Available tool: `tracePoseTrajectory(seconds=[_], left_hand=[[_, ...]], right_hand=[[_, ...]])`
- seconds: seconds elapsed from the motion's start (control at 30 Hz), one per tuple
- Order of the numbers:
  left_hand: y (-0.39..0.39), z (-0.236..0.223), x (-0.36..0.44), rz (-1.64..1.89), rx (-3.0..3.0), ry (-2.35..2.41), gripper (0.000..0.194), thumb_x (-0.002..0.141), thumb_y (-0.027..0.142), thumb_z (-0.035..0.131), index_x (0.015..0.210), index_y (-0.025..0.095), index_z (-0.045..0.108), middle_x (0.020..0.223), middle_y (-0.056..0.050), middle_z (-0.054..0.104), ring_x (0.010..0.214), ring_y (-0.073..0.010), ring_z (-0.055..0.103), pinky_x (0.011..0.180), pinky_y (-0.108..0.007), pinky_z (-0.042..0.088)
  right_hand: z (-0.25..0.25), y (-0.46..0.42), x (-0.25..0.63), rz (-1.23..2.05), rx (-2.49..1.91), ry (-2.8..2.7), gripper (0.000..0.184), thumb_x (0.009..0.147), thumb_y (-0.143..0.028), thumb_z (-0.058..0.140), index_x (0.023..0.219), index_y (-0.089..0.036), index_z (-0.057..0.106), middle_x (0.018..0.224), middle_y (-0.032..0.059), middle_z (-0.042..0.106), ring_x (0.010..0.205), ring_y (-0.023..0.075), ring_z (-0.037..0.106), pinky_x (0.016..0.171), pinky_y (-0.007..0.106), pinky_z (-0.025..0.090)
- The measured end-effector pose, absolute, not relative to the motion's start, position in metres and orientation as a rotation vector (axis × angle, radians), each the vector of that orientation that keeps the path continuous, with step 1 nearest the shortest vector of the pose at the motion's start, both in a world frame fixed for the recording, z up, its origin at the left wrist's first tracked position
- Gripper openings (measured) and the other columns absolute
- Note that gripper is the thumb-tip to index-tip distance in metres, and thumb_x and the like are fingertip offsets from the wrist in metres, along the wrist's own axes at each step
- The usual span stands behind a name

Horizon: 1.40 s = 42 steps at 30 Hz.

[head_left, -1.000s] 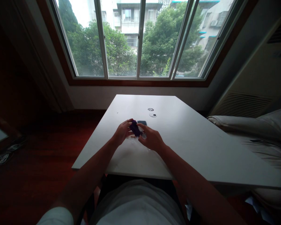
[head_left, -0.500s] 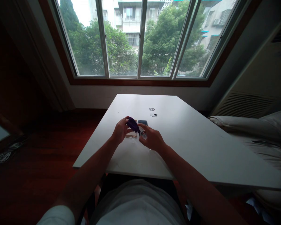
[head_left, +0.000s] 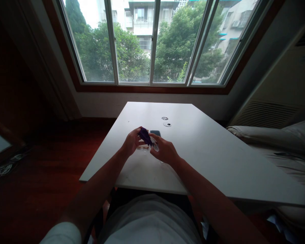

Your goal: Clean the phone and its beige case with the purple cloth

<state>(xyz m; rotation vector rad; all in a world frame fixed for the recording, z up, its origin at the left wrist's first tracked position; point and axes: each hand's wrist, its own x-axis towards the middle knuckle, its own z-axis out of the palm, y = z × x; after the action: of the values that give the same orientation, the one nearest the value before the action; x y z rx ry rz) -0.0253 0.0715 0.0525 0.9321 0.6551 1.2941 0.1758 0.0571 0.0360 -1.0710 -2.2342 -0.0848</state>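
Purple piece (head_left: 144, 135), cloth-like and crumpled, held up over the white surface (head_left: 208, 156) between both hands. Left hand (head_left: 130, 141) at the left of the purple piece: grip clamped on its upper part, thumb and fingers together over the folds. Right hand (head_left: 163, 149) at the right of the purple piece: grip closed on a small clear item (head_left: 156, 147), just beside the lower end of the purple piece.

Below the purple piece, partly covered: orange-edged flat item (head_left: 143, 147). Just beyond and to the right of the purple piece: dark flat rectangle (head_left: 156, 131). Farther beyond the purple piece: two round flat items (head_left: 164, 118) (head_left: 167, 124), one behind the other, near but apart.

Status, as judged: purple piece lifted and in hand; handling in progress, apparently mid-operation. Flat and round items left lying, out of either grip. Remaining work not determinable.

Not readable: left fingertips behind the folds; exact nature of the clear item; contact between clear item and purple piece; most of the orange-edged item; near end of the dark rectangle, behind the right fingers.
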Motion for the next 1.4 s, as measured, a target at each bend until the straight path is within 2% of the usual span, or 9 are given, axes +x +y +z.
tracePoseTrajectory(seconds=[0.17,0.3,0.4,0.57,0.67,0.83,0.93,1.17,1.4], left_hand=[[0.065,0.054,-0.019,1.177,1.018,0.685,0.049,0.093,0.049,0.061,0.129,0.016,0.058,0.124,-0.015,0.062,0.104,-0.0286,0.066,0.078,-0.045,0.060],[0.064,0.054,-0.016,1.167,1.050,0.730,0.057,0.093,0.049,0.061,0.141,0.021,0.049,0.131,-0.015,0.059,0.109,-0.0312,0.065,0.080,-0.047,0.061],[0.064,0.053,-0.015,1.156,1.062,0.763,0.062,0.093,0.048,0.060,0.147,0.024,0.042,0.136,-0.015,0.056,0.109,-0.0305,0.065,0.079,-0.046,0.061],[0.066,0.050,-0.013,1.151,1.079,0.780,0.061,0.096,0.050,0.056,0.149,0.025,0.039,0.141,-0.015,0.051,0.108,-0.0274,0.064,0.078,-0.043,0.060],[0.067,0.049,-0.012,1.150,1.093,0.761,0.058,0.097,0.054,0.053,0.144,0.022,0.044,0.132,-0.014,0.057,0.103,-0.0252,0.065,0.079,-0.042,0.060],[0.070,0.045,-0.012,1.151,1.109,0.707,0.048,0.097,0.054,0.053,0.125,0.014,0.057,0.108,-0.010,0.064,0.094,-0.0209,0.065,0.080,-0.040,0.058],[0.073,0.043,-0.013,1.187,1.095,0.682,0.044,0.098,0.049,0.054,0.124,0.014,0.056,0.109,-0.009,0.063,0.096,-0.0199,0.064,0.083,-0.039,0.057],[0.072,0.043,-0.013,1.180,1.081,0.691,0.053,0.098,0.052,0.052,0.139,0.018,0.049,0.122,-0.013,0.061,0.103,-0.0236,0.065,0.084,-0.042,0.058],[0.071,0.043,-0.013,1.178,1.079,0.696,0.055,0.098,0.053,0.053,0.141,0.018,0.047,0.125,-0.014,0.060,0.103,-0.0252,0.065,0.082,-0.044,0.059]], right_hand=[[0.036,0.057,0.176,-0.085,-1.063,-2.222,0.068,0.088,-0.033,0.060,0.151,-0.028,0.037,0.120,0.0052,0.068,0.078,0.0126,0.066,0.066,0.022,0.052],[0.038,0.055,0.176,-0.090,-1.074,-2.210,0.066,0.088,-0.034,0.061,0.150,-0.027,0.039,0.119,0.0057,0.068,0.078,0.0133,0.067,0.065,0.021,0.051],[0.039,0.055,0.175,-0.103,-1.106,-2.189,0.065,0.086,-0.034,0.062,0.148,-0.027,0.042,0.120,0.0057,0.068,0.079,0.0149,0.067,0.065,0.023,0.050],[0.039,0.055,0.175,-0.114,-1.141,-2.158,0.066,0.085,-0.032,0.062,0.147,-0.027,0.042,0.121,0.0058,0.068,0.081,0.0162,0.068,0.067,0.024,0.050],[0.038,0.056,0.174,-0.116,-1.155,-2.141,0.066,0.084,-0.032,0.062,0.147,-0.027,0.043,0.117,0.0055,0.069,0.079,0.0155,0.067,0.067,0.024,0.050],[0.037,0.056,0.174,-0.113,-1.168,-2.123,0.066,0.082,-0.032,0.063,0.145,-0.028,0.044,0.105,0.0027,0.072,0.074,0.0149,0.066,0.065,0.023,0.049],[0.037,0.056,0.175,-0.113,-1.172,-2.111,0.066,0.082,-0.031,0.063,0.146,-0.028,0.044,0.108,0.0031,0.071,0.075,0.0148,0.067,0.066,0.024,0.049],[0.036,0.056,0.174,-0.115,-1.164,-2.115,0.067,0.082,-0.032,0.063,0.146,-0.029,0.044,0.117,0.0040,0.070,0.079,0.0155,0.068,0.067,0.024,0.050],[0.034,0.057,0.174,-0.120,-1.165,-2.106,0.065,0.083,-0.033,0.063,0.145,-0.028,0.045,0.118,0.0042,0.070,0.081,0.0174,0.069,0.068,0.025,0.052]])
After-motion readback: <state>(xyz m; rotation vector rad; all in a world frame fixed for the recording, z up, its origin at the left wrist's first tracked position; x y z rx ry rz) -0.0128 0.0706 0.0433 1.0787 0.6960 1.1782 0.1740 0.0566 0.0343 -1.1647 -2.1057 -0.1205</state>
